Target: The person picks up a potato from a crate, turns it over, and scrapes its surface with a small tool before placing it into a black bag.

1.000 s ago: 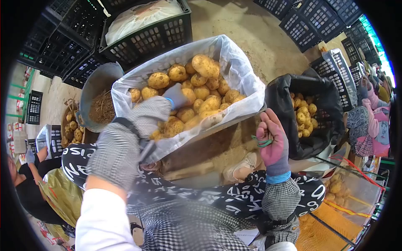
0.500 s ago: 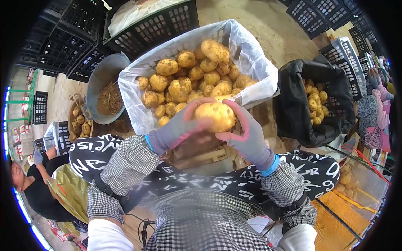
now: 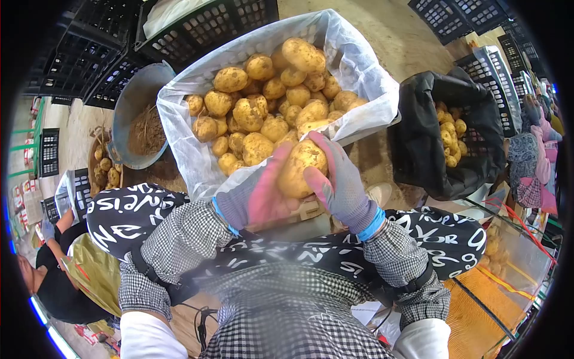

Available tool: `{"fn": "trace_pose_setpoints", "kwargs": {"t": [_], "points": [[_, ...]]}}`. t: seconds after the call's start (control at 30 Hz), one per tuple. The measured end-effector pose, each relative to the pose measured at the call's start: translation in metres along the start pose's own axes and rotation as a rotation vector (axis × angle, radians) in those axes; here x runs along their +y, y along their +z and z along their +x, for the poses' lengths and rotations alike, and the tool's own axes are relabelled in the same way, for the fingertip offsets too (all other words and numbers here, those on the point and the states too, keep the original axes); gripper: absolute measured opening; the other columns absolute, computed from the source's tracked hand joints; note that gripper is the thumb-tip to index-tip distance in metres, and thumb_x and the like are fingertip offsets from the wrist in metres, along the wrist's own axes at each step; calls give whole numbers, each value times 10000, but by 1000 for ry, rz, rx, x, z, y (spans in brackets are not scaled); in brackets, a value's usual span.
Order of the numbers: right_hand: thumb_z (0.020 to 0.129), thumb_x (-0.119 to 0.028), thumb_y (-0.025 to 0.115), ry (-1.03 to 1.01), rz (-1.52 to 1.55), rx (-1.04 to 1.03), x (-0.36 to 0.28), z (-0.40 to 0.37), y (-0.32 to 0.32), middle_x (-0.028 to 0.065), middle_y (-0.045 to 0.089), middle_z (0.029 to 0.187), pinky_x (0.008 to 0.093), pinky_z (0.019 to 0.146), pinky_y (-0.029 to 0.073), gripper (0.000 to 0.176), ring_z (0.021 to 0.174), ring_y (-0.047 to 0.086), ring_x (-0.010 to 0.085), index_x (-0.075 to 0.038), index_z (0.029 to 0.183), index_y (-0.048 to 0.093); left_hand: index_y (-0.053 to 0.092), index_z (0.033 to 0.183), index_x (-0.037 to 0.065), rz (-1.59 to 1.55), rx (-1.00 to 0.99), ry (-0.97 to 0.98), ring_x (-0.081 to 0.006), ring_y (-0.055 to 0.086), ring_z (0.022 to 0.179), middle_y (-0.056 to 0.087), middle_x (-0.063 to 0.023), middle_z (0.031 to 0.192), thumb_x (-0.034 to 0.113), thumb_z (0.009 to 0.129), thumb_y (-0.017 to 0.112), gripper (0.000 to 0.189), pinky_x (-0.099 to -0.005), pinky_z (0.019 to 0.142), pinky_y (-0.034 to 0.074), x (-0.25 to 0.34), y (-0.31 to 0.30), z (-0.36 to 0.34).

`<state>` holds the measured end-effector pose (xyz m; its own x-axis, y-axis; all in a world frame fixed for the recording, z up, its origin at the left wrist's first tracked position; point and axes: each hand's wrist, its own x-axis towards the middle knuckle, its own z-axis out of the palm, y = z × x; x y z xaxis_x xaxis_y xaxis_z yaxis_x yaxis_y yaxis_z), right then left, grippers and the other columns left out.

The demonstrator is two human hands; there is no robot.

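Note:
A large yellow-brown potato point(image 3: 304, 170) is held between my two gloved hands, above my lap. My left hand point(image 3: 263, 190), in a grey and pink glove, presses against its left and lower side, slightly blurred. From the right, my right hand point(image 3: 341, 186) grips it with the fingers over the top and the thumb across its front. Just beyond the hands stands a crate lined with white cloth point(image 3: 197, 173), holding many soil-marked potatoes point(image 3: 249, 113).
To the left is a grey-blue tub point(image 3: 122, 134) with soil in it. A black-lined crate point(image 3: 418, 143) of smaller potatoes stands at right. Black plastic crates point(image 3: 209, 33) line the back. Another person point(image 3: 54, 263) sits at far left, and others are at far right.
The potato has turned from lying sideways to a more upright tilt between my hands. Both hands have shifted with it, and the view has moved slightly.

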<state>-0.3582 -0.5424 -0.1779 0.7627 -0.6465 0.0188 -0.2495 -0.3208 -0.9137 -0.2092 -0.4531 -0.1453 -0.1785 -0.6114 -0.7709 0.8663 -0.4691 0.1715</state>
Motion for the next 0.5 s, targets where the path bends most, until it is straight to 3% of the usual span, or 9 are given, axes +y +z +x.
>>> {"fn": "trace_pose_setpoints", "kwargs": {"t": [0.1, 0.23, 0.3, 0.4, 0.5], "points": [[1000, -258, 531, -46, -5, 8, 17, -3, 0, 236, 525, 1327, 350, 1012, 432, 511, 1219, 549, 295, 25, 1408, 412, 501, 1291, 190, 11, 43, -15, -126, 571, 488, 677, -52, 862, 643, 983, 361, 566, -202, 382, 420, 2, 3, -2], [989, -176, 537, 49, 38, -42, 29, 4, -2, 232, 532, 1319, 336, 992, 446, 484, 1207, 559, 275, 28, 1409, 411, 512, 1284, 175, -24, 64, -28, -131, 591, 501, 685, -70, 853, 627, 986, 380, 557, -205, 389, 446, -2, -14, 9], [984, -203, 564, 110, 280, 10, 16, 0, 3, 231, 539, 1299, 337, 985, 450, 507, 1191, 566, 278, 27, 1409, 411, 508, 1292, 165, -81, 87, 33, -142, 621, 522, 693, -83, 865, 618, 987, 389, 559, -209, 394, 468, -2, -15, 12], [924, -244, 648, 0, -67, 36, -4, 0, 6, 225, 552, 1287, 362, 1024, 431, 579, 1201, 549, 327, 16, 1397, 440, 500, 1308, 146, -102, 58, 36, -159, 664, 559, 704, -93, 911, 611, 985, 403, 574, -214, 397, 496, 11, 17, -6], [977, -309, 596, -96, -133, 28, 3, 0, 2, 192, 583, 1204, 314, 987, 438, 571, 1106, 583, 238, 26, 1405, 420, 478, 1344, 114, 9, -184, -60, -169, 693, 630, 701, -86, 988, 602, 978, 432, 612, -216, 440, 531, -2, -54, 23]]}}
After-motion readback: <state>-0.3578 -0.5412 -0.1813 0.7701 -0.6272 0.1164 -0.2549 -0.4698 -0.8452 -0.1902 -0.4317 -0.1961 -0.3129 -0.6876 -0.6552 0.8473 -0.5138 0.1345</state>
